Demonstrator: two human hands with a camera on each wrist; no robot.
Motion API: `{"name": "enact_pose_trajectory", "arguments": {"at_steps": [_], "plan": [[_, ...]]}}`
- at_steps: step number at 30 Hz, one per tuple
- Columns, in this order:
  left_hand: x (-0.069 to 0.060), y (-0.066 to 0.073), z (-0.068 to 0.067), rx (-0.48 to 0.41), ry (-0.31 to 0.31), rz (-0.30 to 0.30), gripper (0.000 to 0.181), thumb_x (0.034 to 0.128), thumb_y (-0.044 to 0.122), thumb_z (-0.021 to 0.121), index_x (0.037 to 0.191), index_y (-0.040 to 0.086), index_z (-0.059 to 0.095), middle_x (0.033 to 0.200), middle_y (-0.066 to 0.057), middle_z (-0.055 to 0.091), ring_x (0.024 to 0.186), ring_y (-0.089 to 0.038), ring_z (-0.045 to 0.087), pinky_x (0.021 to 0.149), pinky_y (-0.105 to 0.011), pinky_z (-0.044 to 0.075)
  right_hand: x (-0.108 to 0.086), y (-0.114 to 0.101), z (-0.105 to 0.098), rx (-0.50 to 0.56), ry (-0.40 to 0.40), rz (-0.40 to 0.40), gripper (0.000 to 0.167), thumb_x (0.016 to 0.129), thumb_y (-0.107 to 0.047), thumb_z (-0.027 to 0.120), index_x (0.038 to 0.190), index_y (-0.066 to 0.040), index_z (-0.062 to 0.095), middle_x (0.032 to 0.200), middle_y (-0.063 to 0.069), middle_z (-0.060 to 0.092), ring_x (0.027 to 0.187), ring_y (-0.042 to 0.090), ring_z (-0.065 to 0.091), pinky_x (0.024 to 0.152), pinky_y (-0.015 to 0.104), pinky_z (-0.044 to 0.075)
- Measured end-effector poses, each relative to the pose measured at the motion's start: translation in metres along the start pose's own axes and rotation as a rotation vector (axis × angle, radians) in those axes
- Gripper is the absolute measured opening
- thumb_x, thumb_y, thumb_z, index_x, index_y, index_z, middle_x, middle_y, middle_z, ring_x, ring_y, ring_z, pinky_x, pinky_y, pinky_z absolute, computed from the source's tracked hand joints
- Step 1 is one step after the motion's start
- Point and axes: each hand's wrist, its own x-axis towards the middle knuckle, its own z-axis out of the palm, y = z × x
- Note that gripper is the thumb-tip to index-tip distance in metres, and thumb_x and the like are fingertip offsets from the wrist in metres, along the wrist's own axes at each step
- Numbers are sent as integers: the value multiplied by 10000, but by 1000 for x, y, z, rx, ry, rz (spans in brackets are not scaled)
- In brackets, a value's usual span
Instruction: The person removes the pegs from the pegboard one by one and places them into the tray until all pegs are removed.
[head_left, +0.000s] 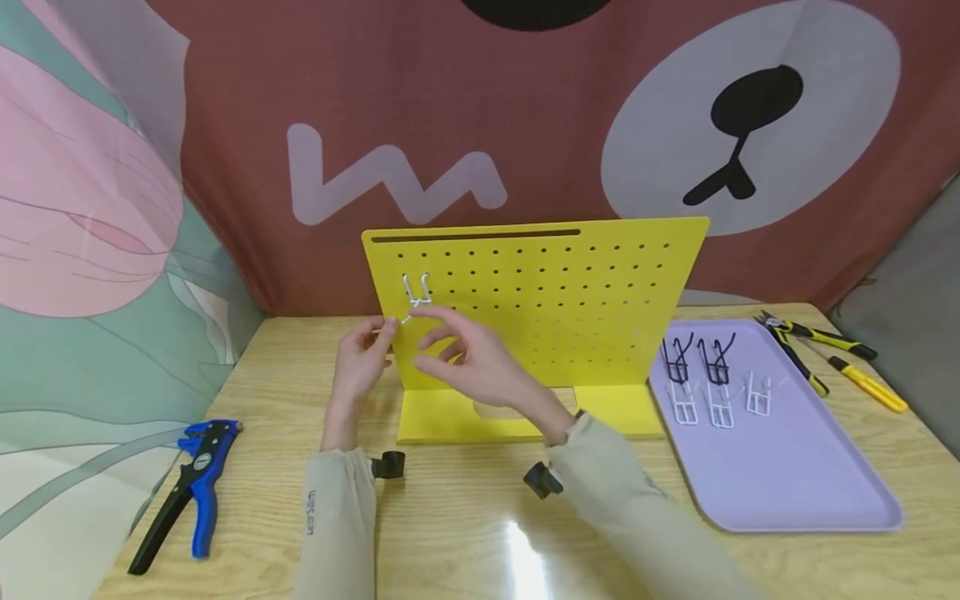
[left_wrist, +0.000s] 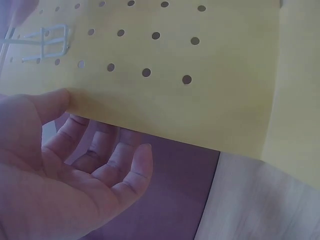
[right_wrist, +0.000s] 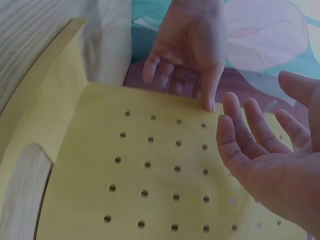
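Note:
A yellow pegboard [head_left: 540, 300] stands upright on its own base on the table. A white wire hook [head_left: 419, 301] hangs in its holes near the upper left; the left wrist view also shows this white hook [left_wrist: 54, 42]. My left hand [head_left: 362, 357] grips the board's left edge, thumb [left_wrist: 54, 104] on the front face and fingers behind the edge. My right hand [head_left: 476, 354] is in front of the board, just below and right of the hook, its fingers loosely bent and holding nothing. Whether its forefinger touches the hook, I cannot tell.
A purple tray [head_left: 795, 483] at the right holds black wire hooks [head_left: 716, 362] and white wire hooks [head_left: 759, 396]. Pliers [head_left: 821, 336] and a yellow-handled tool [head_left: 866, 383] lie beyond its right edge. A blue-and-black wire stripper [head_left: 201, 475] lies at the left.

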Motion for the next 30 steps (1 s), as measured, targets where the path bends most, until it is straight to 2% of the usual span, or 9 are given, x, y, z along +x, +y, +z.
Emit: {"name": "enact_pose_trajectory", "arguments": {"at_steps": [3, 9, 16, 19, 22, 24, 26, 30], "plan": [[0, -1, 1, -11, -3, -4, 440, 983, 407, 518, 1177, 20, 595, 1099, -163, 620, 923, -223, 592, 774, -352, 493, 6, -3, 6, -11, -11, -5, 544, 917, -155, 666, 1416, -135, 451, 1149, 121, 618, 797, 186, 662, 773, 307, 540], [0, 0, 2, -22, -16, 2, 438, 988, 396, 512, 1182, 10, 588, 1138, -167, 610, 950, -242, 579, 816, -401, 497, 10, -6, 14, 29, 8, 67, 459, 952, -185, 618, 1391, -134, 495, 1326, 53, 551, 777, 154, 640, 602, 280, 520], [1, 0, 2, -13, -4, -11, 442, 982, 408, 521, 1180, 20, 596, 1146, -177, 614, 965, -259, 598, 827, -418, 497, 12, -4, 14, 107, 97, 90, 310, 1009, -234, 519, 1276, -90, 584, 1234, 51, 603, 736, 154, 650, 434, 242, 350], [1, 0, 2, -10, -3, -14, 444, 982, 407, 522, 1179, 16, 595, 1147, -182, 616, 965, -263, 600, 821, -412, 498, 13, -1, 14, 138, 133, 75, 291, 1009, -217, 521, 1223, -38, 605, 1177, 73, 631, 726, 159, 654, 443, 243, 390], [0, 0, 2, -5, -3, -19, 438, 984, 401, 522, 1181, 17, 594, 1147, -185, 619, 958, -260, 600, 804, -389, 499, 15, 2, 13, 171, 164, 51, 257, 999, -164, 535, 1161, 17, 619, 1115, 126, 655, 729, 233, 665, 541, 263, 496], [0, 0, 2, -5, -4, -21, 436, 983, 400, 524, 1182, 19, 594, 1146, -184, 621, 954, -258, 599, 791, -371, 497, 16, 4, 12, 190, 175, 42, 234, 993, -132, 542, 1139, 33, 618, 1085, 153, 661, 737, 303, 666, 593, 276, 521], [0, 0, 2, -4, -4, -21, 438, 983, 402, 523, 1185, 20, 594, 1142, -186, 623, 953, -257, 600, 784, -359, 495, 16, 4, 11, 195, 181, 38, 229, 989, -118, 548, 1150, 31, 613, 1074, 161, 662, 736, 327, 660, 576, 277, 508], [1, -1, 1, 5, -4, -15, 450, 984, 410, 516, 1189, 17, 593, 1143, -188, 621, 968, -267, 599, 795, -366, 496, 16, 3, 11, 174, 177, 43, 247, 986, -149, 559, 1168, 6, 622, 1109, 117, 658, 722, 227, 662, 523, 263, 459]]}}
